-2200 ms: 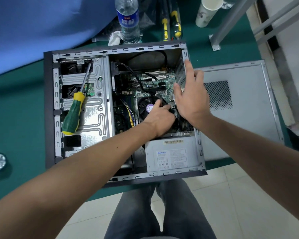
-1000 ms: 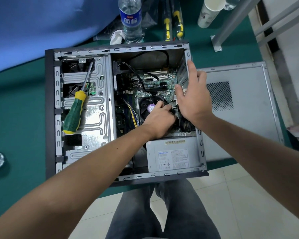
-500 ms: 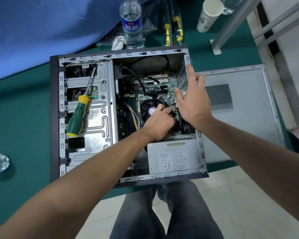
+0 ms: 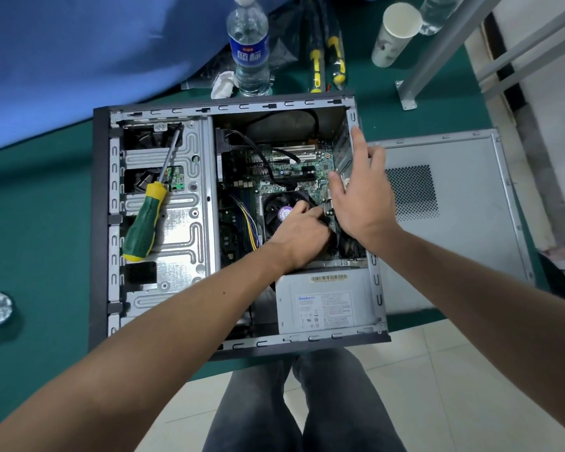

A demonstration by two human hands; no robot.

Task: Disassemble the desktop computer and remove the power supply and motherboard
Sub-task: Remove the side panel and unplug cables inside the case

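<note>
On a green table (image 4: 36, 223) above a pale tiled floor (image 4: 454, 386), the open computer case (image 4: 100, 223) lies flat, power supply (image 4: 323, 301) nearest the person, left hand (image 4: 302, 233) curled near the fan (image 4: 281, 208), grip hidden, right hand (image 4: 362, 197) spread on the rear wall.

Both bare forearms reach forward from the lower corners and converge near the middle. The left hand (image 4: 299, 231) is knuckles up, its fingers curled down and tucked beneath the right palm, their grip hidden. The right hand (image 4: 361, 194) is spread flat, index finger extended forward, thumb angled left.
</note>
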